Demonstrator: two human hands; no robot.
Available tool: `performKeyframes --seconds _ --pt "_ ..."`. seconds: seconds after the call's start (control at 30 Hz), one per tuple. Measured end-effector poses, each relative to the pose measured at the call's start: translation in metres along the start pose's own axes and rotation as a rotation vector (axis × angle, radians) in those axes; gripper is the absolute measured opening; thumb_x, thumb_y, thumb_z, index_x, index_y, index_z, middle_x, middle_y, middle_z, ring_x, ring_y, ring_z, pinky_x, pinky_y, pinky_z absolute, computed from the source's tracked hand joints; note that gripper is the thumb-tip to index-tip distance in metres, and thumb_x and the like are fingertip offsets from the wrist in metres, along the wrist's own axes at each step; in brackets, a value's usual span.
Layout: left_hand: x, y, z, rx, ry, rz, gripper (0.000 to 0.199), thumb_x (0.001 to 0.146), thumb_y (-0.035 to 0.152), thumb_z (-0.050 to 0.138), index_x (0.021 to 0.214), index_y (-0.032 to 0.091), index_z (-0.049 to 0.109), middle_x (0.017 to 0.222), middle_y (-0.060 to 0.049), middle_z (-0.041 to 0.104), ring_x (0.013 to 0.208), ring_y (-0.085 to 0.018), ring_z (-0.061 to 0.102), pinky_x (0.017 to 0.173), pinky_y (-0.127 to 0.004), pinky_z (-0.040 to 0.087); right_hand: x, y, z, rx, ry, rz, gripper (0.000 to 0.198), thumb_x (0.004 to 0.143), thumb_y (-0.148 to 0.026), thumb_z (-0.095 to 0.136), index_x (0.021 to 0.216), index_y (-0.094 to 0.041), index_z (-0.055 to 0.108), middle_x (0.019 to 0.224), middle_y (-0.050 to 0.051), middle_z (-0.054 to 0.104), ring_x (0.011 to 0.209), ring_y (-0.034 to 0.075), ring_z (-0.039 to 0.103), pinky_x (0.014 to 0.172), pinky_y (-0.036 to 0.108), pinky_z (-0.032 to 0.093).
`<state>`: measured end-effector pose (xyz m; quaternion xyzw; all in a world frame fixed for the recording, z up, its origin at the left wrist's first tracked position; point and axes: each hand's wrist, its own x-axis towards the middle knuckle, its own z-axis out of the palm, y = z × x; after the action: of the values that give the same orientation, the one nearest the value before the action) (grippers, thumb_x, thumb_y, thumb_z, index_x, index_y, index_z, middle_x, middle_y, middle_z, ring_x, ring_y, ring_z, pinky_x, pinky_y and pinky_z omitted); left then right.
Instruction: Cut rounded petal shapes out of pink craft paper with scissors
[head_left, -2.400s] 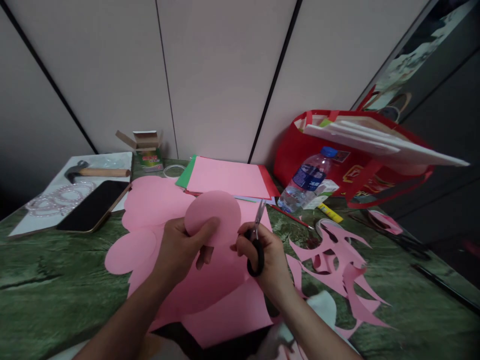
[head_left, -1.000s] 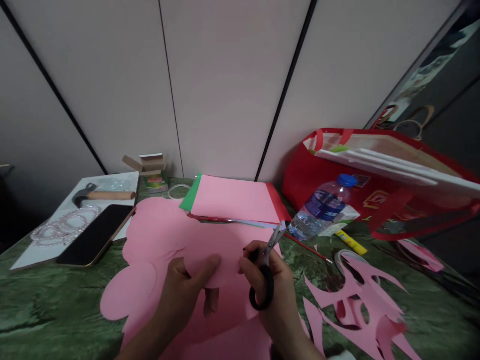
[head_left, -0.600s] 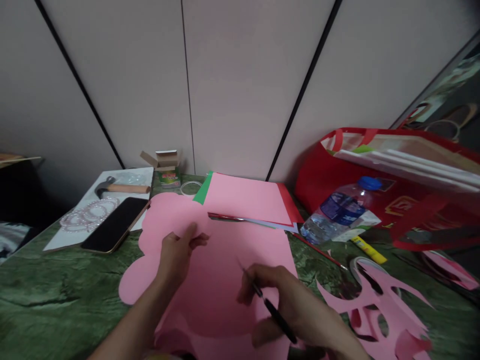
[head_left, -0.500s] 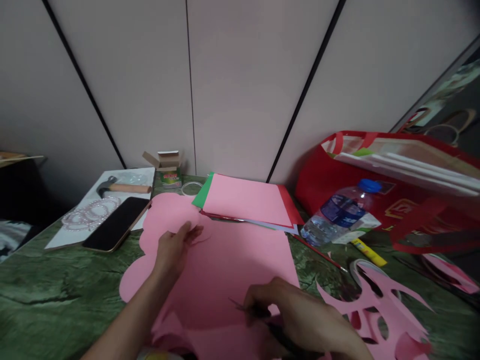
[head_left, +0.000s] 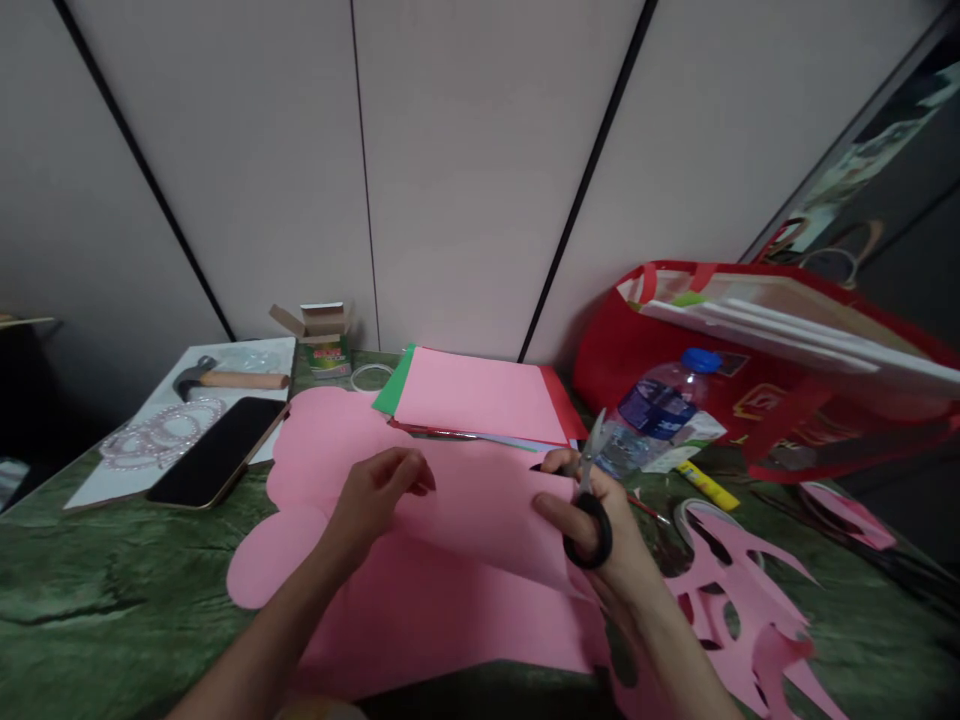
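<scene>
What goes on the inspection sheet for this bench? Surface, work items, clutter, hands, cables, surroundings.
Surface: green tabletop, dark streaks.
Work items: pink sheet, raised over more pink paper; scissors, blades pointing up.
Clutter: phone, hammer and opened box left; bottle and pink offcuts right.
Hands: right hand holds scissors and the sheet's right end; left hand at its left part, contact unclear.
Cables: dark strands far right; can't tell whether cables.
Surroundings: pale panelled wall behind; red bag right, behind bottle.
</scene>
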<state>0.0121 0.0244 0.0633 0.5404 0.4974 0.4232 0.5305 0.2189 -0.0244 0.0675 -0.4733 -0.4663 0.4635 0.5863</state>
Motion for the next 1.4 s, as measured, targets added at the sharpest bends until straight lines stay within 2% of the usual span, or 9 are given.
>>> performKeyframes --seconds 0.17,0.23,0.4,0.53,0.73,0.87,1.03,1.23,1.4 --pt "-0.01 -0.003 0.005 0.236 -0.424 0.146 0.021 0.066 0.023 0.059 0.049 0.017 0.048 0.053 0.006 0.038 0.053 -0.01 0.035 0.049 -0.021 0.028 0.002 -0.006 0.0 0.124 0.258 0.039 0.04 0.05 -0.035 0.078 0.079 -0.021 0.054 0.057 -0.006 0.054 0.046 0.01 0.047 0.044 0.022 0.037" --pt "-0.011 -0.008 0.007 0.318 -0.476 0.139 0.028 0.067 0.02 0.06 0.046 0.017 0.043 0.05 0.007 0.03 0.05 -0.008 0.029 0.047 -0.021 0.023 0.005 -0.005 -0.001 0.155 0.328 0.019 0.04 0.054 -0.037 0.077 0.085 -0.021 0.057 0.062 -0.005 0.057 0.05 0.011 0.051 0.047 0.023 0.041" --pt "-0.006 -0.011 0.004 0.121 -0.167 0.035 0.038 0.071 0.04 0.059 0.047 0.017 0.04 0.047 0.008 0.028 0.043 -0.006 0.026 0.041 -0.021 0.02 0.016 0.009 -0.008 0.491 0.437 -0.033 0.028 0.07 -0.042 0.065 0.086 -0.021 0.056 0.076 -0.001 0.064 0.065 0.014 0.061 0.067 0.031 0.05" --pt "-0.002 -0.005 0.001 -0.214 0.1 -0.038 0.035 0.064 0.043 0.066 0.052 0.017 0.046 0.046 0.008 0.039 0.041 -0.007 0.036 0.039 -0.02 0.028 0.021 0.02 -0.005 0.465 0.545 -0.085 0.023 0.068 -0.032 0.069 0.082 -0.019 0.057 0.072 -0.002 0.065 0.064 0.011 0.062 0.074 0.03 0.049" --pt "0.0 -0.001 0.001 -0.38 0.202 -0.147 0.033 0.062 0.041 0.069 0.057 0.018 0.047 0.046 0.007 0.046 0.04 -0.008 0.045 0.039 -0.019 0.034 0.007 0.024 0.018 0.224 0.1 0.034 0.041 0.061 -0.041 0.073 0.092 -0.018 0.058 0.076 0.003 0.067 0.067 0.016 0.062 0.067 0.032 0.049" --pt "-0.003 -0.002 0.003 -0.293 0.038 -0.159 0.025 0.061 0.035 0.071 0.062 0.017 0.054 0.052 0.005 0.055 0.046 -0.01 0.052 0.042 -0.019 0.038 -0.002 0.026 0.028 -0.077 0.117 -0.001 0.025 0.062 -0.027 0.074 0.079 -0.017 0.06 0.051 -0.008 0.048 0.043 0.007 0.043 0.042 0.019 0.035" --pt "-0.011 -0.005 0.005 0.009 -0.212 -0.179 0.026 0.063 0.035 0.07 0.056 0.013 0.059 0.049 0.002 0.057 0.043 -0.01 0.049 0.038 -0.019 0.034 0.001 0.027 0.025 -0.141 0.188 -0.043 0.026 0.068 -0.033 0.068 0.087 -0.017 0.058 0.053 -0.008 0.042 0.044 0.008 0.039 0.043 0.021 0.033" --pt "-0.009 0.009 -0.004 -0.096 0.164 -0.105 0.03 0.066 0.042 0.065 0.062 0.013 0.062 0.053 -0.002 0.062 0.049 -0.016 0.056 0.044 -0.024 0.045 -0.003 0.03 0.029 -0.017 -0.282 0.24 0.04 0.063 -0.041 0.072 0.091 -0.017 0.057 0.073 0.001 0.058 0.065 0.013 0.054 0.06 0.026 0.042" --pt "-0.013 0.012 0.0 0.008 0.206 -0.081 0.036 0.067 0.047 0.062 0.057 0.012 0.063 0.047 -0.003 0.06 0.048 -0.017 0.056 0.043 -0.025 0.045 -0.014 0.029 0.038 -0.037 -0.432 0.258 0.044 0.058 -0.036 0.077 0.09 -0.019 0.053 0.076 0.001 0.059 0.068 0.013 0.053 0.063 0.026 0.042"
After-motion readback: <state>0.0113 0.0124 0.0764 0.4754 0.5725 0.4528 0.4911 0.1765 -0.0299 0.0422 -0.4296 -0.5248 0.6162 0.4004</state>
